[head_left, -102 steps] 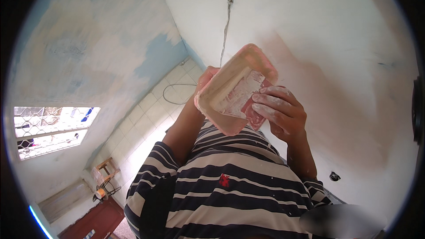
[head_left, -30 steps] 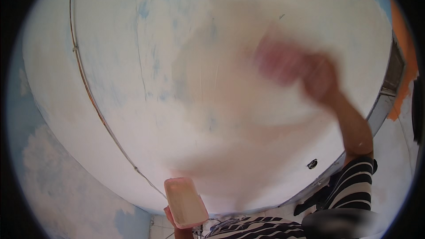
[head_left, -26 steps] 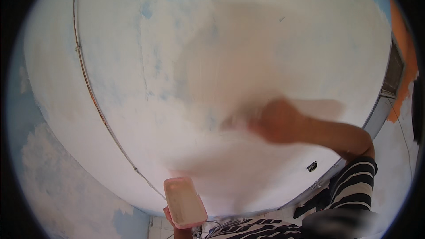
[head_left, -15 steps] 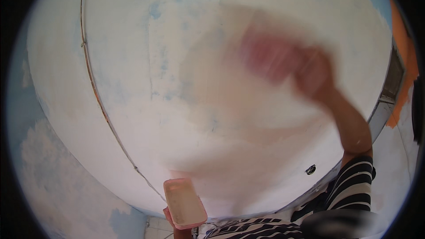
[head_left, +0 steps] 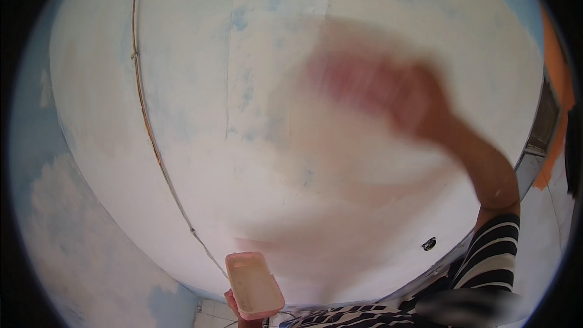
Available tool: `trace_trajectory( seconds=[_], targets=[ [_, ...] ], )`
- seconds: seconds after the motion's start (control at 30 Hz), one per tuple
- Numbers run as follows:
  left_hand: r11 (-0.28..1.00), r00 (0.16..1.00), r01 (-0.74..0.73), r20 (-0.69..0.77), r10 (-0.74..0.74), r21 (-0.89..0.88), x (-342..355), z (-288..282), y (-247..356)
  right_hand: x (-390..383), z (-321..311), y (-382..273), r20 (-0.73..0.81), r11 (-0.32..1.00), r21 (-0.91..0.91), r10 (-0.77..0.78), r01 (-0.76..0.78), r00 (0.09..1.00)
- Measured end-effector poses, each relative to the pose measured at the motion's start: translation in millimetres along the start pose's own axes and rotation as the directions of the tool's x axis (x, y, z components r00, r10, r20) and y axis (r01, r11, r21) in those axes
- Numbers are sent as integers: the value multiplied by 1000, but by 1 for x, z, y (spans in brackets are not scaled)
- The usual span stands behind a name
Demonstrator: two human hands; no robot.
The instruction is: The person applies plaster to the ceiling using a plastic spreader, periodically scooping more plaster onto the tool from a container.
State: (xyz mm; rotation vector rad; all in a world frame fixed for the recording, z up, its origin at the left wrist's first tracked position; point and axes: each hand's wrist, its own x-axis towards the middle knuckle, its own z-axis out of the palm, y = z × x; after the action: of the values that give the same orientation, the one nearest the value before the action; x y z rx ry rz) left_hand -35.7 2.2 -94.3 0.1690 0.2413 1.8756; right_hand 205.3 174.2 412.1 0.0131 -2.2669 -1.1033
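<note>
My raised right hand (head_left: 422,100) is smeared by motion at the upper right, its fingers closed round a broad pinkish-red tool (head_left: 355,82). The tool lies over the wall in the picture, too blurred to tell its exact kind or whether it touches. Low in the middle, my left hand (head_left: 231,301) grips a pink rectangular tub (head_left: 282,300) from its left side and below. Inside the tub is a pale cream substance (head_left: 258,285). Most of the left hand's fingers are hidden under the tub.
A large pale wall (head_left: 182,109) with bluish patches fills the view. Down its left side runs a thin cable (head_left: 146,115). A dark round fitting (head_left: 429,243) sits low on the right. Beyond the wall's right edge stand a dark-framed panel (head_left: 543,118) and an orange surface (head_left: 552,48).
The right hand has swept left across the wall with the pinkish-red tool. The whole view has shifted a little, so the wall and cable stand farther right. The tub stays in the left hand.
</note>
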Motion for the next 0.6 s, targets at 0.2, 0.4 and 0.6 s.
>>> trace_trajectory(
  seconds=[0.2,0.4,0.6],
  targets=[
    [1000,1000,30,-2,-30,6,-2,27,-8,-14,40,-24,158,969,129,191,-212,969],
    [996,994,90,61,-91,26,5,-3,-3,51,-76,35,-559,873,-149,313,-464,768],
    [991,991,134,33,-133,-10,4,23,-3,7,15,-73,447,968,130,136,-215,884]
  ],
)
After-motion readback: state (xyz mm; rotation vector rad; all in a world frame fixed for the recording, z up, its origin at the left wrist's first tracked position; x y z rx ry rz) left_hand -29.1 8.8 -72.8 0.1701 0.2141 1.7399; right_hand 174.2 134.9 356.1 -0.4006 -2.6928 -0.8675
